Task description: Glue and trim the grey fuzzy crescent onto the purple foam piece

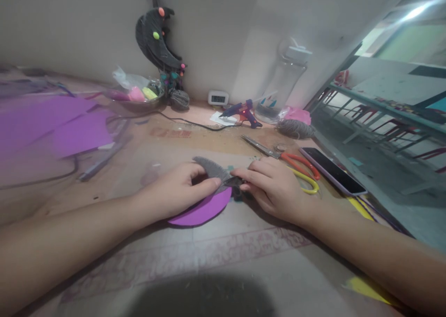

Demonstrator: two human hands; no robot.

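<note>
My left hand (181, 187) grips a purple crescent cutout (204, 209) between thumb and fingers. Grey yarn (211, 167) covers its upper end in close wraps, while the lower curve shows bare purple. Just right of the cutout, my right hand (272, 184) is closed, its thumb and fingertips pinching the grey yarn at the wrapped edge. The exact run of the strand between the fingers is hard to make out. Beyond the right hand lie scissors (301, 163) with orange and yellow handles, partly hidden by that hand.
Behind stand a glue gun (242, 113) with a red light, a small digital clock (218, 97), a clear bottle (284, 82) and a grey yarn ball (296, 128). A phone (332, 171) lies right. Purple sheets (80, 126) lie left, near a bowl (139, 104). A dark crescent ornament (153, 41) leans on the wall.
</note>
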